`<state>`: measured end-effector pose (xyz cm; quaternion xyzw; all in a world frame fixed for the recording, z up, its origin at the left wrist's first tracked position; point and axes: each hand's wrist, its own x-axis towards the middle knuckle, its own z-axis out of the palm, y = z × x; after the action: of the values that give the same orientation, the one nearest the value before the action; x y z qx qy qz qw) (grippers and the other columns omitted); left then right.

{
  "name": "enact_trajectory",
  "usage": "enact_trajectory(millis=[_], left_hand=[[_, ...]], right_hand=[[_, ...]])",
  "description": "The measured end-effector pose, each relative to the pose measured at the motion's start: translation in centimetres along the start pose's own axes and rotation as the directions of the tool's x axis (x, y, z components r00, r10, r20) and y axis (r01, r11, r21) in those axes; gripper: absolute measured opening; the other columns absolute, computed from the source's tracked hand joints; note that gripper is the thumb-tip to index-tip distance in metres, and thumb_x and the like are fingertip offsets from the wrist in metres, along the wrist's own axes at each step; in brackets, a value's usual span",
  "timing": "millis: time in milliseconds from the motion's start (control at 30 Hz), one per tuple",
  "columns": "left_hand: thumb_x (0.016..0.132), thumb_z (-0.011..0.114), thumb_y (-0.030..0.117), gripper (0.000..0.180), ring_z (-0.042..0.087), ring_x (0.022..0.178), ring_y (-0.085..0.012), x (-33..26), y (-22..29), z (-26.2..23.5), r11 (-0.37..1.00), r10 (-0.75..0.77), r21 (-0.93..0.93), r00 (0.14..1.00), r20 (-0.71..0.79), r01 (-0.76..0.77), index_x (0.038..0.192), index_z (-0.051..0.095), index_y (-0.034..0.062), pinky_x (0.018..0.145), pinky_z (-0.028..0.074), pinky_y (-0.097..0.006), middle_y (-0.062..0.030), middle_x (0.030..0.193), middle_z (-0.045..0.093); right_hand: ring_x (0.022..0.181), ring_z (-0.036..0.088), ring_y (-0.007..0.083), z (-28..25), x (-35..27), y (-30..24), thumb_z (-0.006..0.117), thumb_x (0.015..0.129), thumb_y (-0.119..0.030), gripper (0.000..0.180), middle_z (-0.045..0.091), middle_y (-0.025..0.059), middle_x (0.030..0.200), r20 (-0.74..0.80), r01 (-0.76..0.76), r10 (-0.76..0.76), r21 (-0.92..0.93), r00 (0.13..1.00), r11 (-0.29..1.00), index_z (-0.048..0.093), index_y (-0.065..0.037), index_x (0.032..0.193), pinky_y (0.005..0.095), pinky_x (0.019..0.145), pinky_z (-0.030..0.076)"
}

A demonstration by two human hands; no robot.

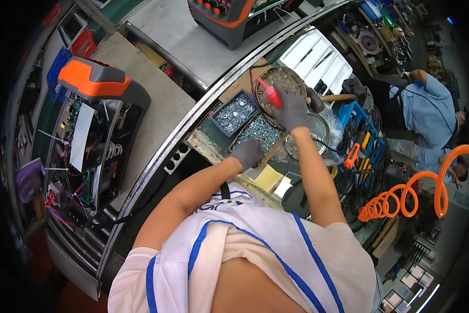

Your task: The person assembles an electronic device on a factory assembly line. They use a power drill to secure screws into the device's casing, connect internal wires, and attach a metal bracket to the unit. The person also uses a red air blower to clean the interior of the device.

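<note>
My right hand (292,109), in a grey glove, is closed round a red squeeze bottle (270,95) with a pointed nozzle. The nozzle points up and left, above a round pan (285,78) of small metal parts. My left hand (247,152), also gloved in grey, is at the near end of a bin of small shiny fasteners (263,131). Its fingers look curled, and anything between them is hidden. Beside that bin stands a dark rectangular bin of washers or nuts (235,112).
An orange-and-grey machine with exposed wiring (96,78) stands left on the conveyor; another (221,18) is farther ahead. To the right are a white ribbed tray (315,60), a blue tool crate (355,117) and a coiled orange hose (396,201). Yellow paper (265,178) lies near me. Another person (427,107) works at far right.
</note>
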<state>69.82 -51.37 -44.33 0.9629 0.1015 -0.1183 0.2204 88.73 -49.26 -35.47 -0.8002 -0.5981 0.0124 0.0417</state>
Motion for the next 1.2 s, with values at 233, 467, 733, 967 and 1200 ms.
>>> enact_trajectory(millis=[233, 467, 733, 967, 1200], left_hand=[[0.082, 0.051, 0.006, 0.014, 0.064, 0.086, -0.0289, -1.3, -1.8, -0.1, 0.992, 0.083, -0.083, 0.993, -0.089, -0.090, 0.091, 0.062, 0.0041, 0.066, 0.055, -0.038, -0.0146, 0.095, 0.059], [0.083, 0.051, 0.009, 0.010, 0.065, 0.076, -0.0312, -1.5, -1.3, -0.7, 0.983, -0.074, -0.179, 0.975, -0.210, 0.036, 0.086, 0.060, 0.0061, 0.063, 0.052, -0.042, -0.0136, 0.086, 0.062], [0.084, 0.057, 0.005, 0.020, 0.063, 0.060, -0.0206, -3.7, -0.4, -2.2, 0.352, -0.513, -0.897, 0.857, 0.056, 0.269, 0.101, 0.067, 0.0010, 0.053, 0.049, -0.032, -0.0133, 0.080, 0.067], [0.088, 0.054, 0.002, 0.022, 0.059, 0.060, -0.0127, -10.3, -1.0, -4.0, -0.325, -0.364, -0.934, 0.892, 0.268, 0.147, 0.105, 0.062, -0.0083, 0.049, 0.045, -0.024, -0.0117, 0.082, 0.064], [0.088, 0.051, 0.001, 0.025, 0.053, 0.059, -0.0099, -22.0, -3.3, -6.2, -0.541, -0.429, -0.841, 0.851, 0.302, 0.026, 0.111, 0.057, -0.0073, 0.050, 0.041, -0.019, -0.0108, 0.087, 0.063]], right_hand=[[0.101, 0.055, 0.0298, 3.3, 2.8, 2.5, 0.068, 0.074, -0.025, 0.050, 0.058, 0.0096, 0.105, -0.074, -0.040, 0.037, -0.042, 0.997, 0.998, 0.054, -0.020, 0.121, 0.0432, 0.082, 0.047], [0.099, 0.054, 0.0262, 2.6, -0.3, -4.5, 0.070, 0.074, -0.025, 0.026, 0.062, 0.0043, 0.092, -0.044, 0.387, -0.386, 0.188, 0.921, 0.903, 0.067, -0.016, 0.098, 0.0412, 0.086, 0.043], [0.100, 0.054, 0.0222, 6.3, 1.0, -8.6, 0.069, 0.071, -0.025, 0.012, 0.067, 0.0030, 0.086, 0.267, 0.377, -0.328, -0.160, 0.906, 0.912, 0.071, -0.017, 0.079, 0.0379, 0.088, 0.039], [0.094, 0.056, 0.0268, 7.5, 0.8, -8.6, 0.065, 0.072, -0.021, 0.007, 0.066, 0.0066, 0.082, 0.158, 0.302, -0.298, -0.007, 0.942, 0.953, 0.070, -0.016, 0.074, 0.0403, 0.085, 0.041], [0.085, 0.062, 0.0233, 4.4, -0.1, -8.0, 0.069, 0.075, -0.018, 0.016, 0.068, 0.0127, 0.082, 0.134, -0.100, 0.029, 0.562, 0.991, 0.821, 0.070, -0.007, 0.087, 0.0348, 0.079, 0.047]])
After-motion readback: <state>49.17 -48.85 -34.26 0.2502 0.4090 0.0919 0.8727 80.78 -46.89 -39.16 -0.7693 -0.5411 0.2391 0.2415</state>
